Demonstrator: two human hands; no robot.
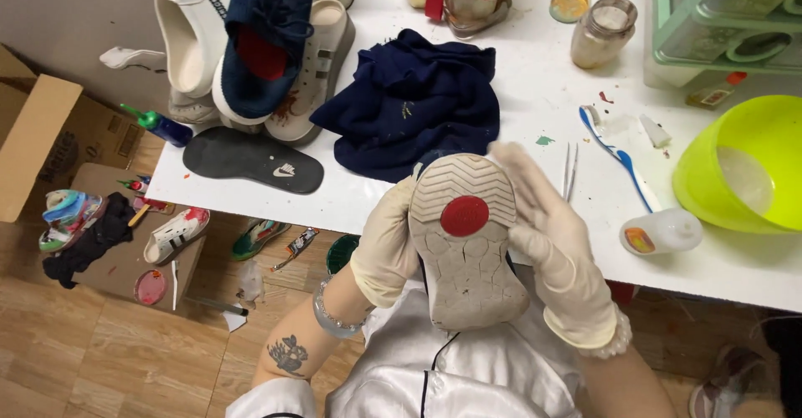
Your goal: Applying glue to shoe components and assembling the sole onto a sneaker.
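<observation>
White worktable (535, 92) over a wood floor: a shoe held sole-up for a look.

Both gloved hands hold the shoe (466, 243) above the table's near edge, close to the person's chest, its grey sole and red round patch turned to the camera. The left hand (386, 247) wraps the shoe's left side with fingers curled round the edge; the right hand (558, 251) lies flat along the right side, fingers straight and close together. Behind lie a navy cloth (409, 105), a toothbrush (614, 155), tweezers (569, 172), a small white bottle (662, 233), a green bowl (743, 163), a jar (603, 32), a black insole (253, 160) and a pile of shoes (251, 46). This reads as inspection of the sole; any cleaning would call for freeing the right hand while the left keeps hold.
</observation>
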